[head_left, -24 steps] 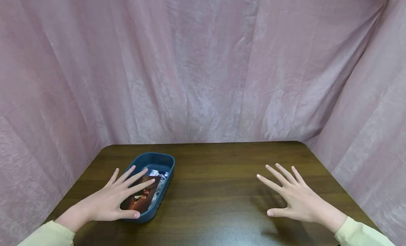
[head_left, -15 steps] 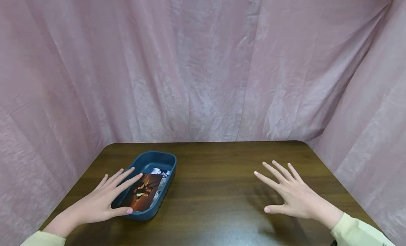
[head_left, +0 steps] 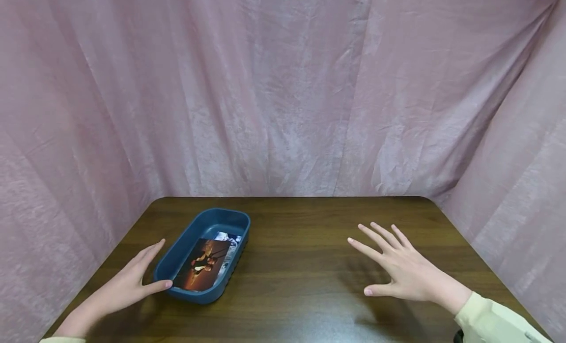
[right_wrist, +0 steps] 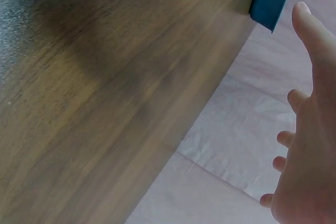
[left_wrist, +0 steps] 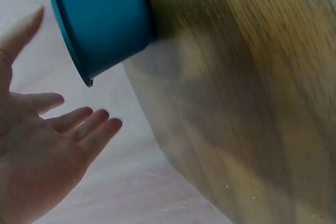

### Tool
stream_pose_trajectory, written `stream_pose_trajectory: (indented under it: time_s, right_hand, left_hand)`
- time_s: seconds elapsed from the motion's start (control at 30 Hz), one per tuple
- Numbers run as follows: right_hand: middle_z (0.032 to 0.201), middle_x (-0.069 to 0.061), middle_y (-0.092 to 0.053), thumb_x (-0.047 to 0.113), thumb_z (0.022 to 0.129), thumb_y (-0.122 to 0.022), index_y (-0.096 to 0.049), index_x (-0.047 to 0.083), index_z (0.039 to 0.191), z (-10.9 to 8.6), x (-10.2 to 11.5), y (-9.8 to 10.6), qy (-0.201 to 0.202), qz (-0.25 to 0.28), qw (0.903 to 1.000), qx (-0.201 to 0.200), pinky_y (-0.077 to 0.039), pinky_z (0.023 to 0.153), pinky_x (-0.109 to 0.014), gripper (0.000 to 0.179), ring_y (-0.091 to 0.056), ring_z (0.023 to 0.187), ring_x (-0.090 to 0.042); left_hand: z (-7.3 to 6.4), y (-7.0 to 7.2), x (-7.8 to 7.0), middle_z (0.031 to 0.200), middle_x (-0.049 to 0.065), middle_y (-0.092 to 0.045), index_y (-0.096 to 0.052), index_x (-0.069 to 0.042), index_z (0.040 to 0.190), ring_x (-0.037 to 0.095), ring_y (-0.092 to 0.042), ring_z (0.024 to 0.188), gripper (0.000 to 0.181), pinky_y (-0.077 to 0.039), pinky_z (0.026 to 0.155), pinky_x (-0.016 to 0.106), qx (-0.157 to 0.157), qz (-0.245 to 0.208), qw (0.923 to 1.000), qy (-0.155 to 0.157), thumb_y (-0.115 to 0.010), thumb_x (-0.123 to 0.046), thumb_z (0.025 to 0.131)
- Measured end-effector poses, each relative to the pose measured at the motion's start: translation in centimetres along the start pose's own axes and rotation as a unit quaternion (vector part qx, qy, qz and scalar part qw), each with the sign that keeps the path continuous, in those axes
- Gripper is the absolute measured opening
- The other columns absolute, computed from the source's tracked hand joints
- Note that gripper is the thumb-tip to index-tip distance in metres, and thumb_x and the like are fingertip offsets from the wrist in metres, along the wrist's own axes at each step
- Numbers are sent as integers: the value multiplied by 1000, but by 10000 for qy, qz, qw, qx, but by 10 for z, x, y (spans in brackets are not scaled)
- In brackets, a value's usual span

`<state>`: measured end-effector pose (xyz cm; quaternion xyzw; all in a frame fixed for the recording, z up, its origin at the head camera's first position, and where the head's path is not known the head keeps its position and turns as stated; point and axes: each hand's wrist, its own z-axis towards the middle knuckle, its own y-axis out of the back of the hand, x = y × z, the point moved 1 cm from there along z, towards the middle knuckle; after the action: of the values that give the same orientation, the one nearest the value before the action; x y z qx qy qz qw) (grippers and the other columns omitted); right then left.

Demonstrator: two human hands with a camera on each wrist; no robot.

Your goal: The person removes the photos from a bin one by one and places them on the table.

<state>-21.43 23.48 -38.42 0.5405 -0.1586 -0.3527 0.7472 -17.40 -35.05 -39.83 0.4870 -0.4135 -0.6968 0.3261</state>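
Observation:
A deep blue plastic tray (head_left: pixel 177 252) with rounded corners stands on the left part of the table. In it lies a brownish photo card (head_left: pixel 204 265) showing figures, partly covering a bluish-white picture card (head_left: pixel 232 239). My left hand (head_left: pixel 121 286) is at the tray's left side, fingers extended, its thumb tip right at the near-left rim in the head view. The left wrist view shows this hand (left_wrist: pixel 52 145) beside the tray's outer wall (left_wrist: pixel 105 19), nothing in its palm. Over the table's right part my right hand (head_left: pixel 407 274) hovers with fingers spread and holds nothing.
The dark wood-grain table (head_left: pixel 292 264) has rounded far corners. Behind it and along both sides hangs a pink velvety curtain (head_left: pixel 274 97). A shadow of the right hand falls on the tabletop.
My left hand has drawn back leftward from over the tray to its left side, uncovering the cards. The right hand keeps its spread pose, shifted slightly left in view.

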Motion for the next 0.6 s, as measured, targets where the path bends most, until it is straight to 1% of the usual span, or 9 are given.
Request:
stream_pose_trajectory:
  time_s: [0.07,0.2,0.27,0.33,0.4,0.47,0.57,0.6]
  right_hand:
    - [166,-5,-17,73,78,-63,-32,27,156,1,0,0,35,-9,10000,15,22,119,-35,96,-11,154,-27]
    - [165,-6,-20,73,78,-63,-33,27,155,4,1,0,103,13,9999,-7,22,119,-34,95,-15,152,-29]
    - [165,-6,-21,73,78,-63,-33,27,155,6,2,-1,150,26,9999,-19,22,119,-34,95,-18,151,-30]
    - [164,-6,-22,73,78,-63,-33,27,155,9,3,-1,196,22,9998,-29,22,119,-33,95,-20,150,-31]
    - [164,-7,-23,75,79,-61,-34,27,155,12,3,-2,243,20,9997,-51,22,119,-32,94,-23,149,-33]
    - [164,-7,-24,76,80,-59,-34,26,155,16,3,-2,293,33,9995,-67,22,119,-31,93,-24,148,-34]
    - [164,-7,-24,76,80,-57,-34,26,155,23,4,-2,373,85,9993,-53,22,119,-29,93,-25,148,-34]
    - [164,-7,-23,76,80,-57,-33,26,155,26,5,-3,377,124,9992,-18,18,121,-34,93,-25,148,-34]
  left_hand:
    - [0,0,1,146,34,-37,-23,1,155,55,-44,127,98,-42,91,69,71,-120,9999,85,-78,-36,83]
    - [1,2,0,141,33,-43,-30,7,150,48,-55,120,90,-53,87,50,268,-564,9978,241,-77,-33,85]
    - [1,2,-1,139,32,-44,-33,9,148,45,-57,118,87,-56,83,41,348,-840,9953,320,-77,-31,85]
    - [1,3,-2,138,33,-44,-35,12,146,43,-58,116,84,-56,81,34,455,-1111,9920,397,-77,-28,85]
    - [1,2,-4,135,33,-44,-35,14,145,40,-58,114,83,-56,80,32,570,-1377,9874,540,-77,-26,85]
    - [1,1,-5,132,33,-44,-32,16,145,36,-60,112,84,-56,80,31,717,-1673,9803,761,-76,-23,86]
    - [1,-1,-8,129,31,-45,-27,17,147,31,-60,109,88,-55,81,36,861,-1833,9719,1198,-76,-24,86]
    - [1,-2,-9,130,32,-45,-25,17,147,32,-60,110,89,-55,82,39,904,-1880,9687,1344,-76,-24,87]
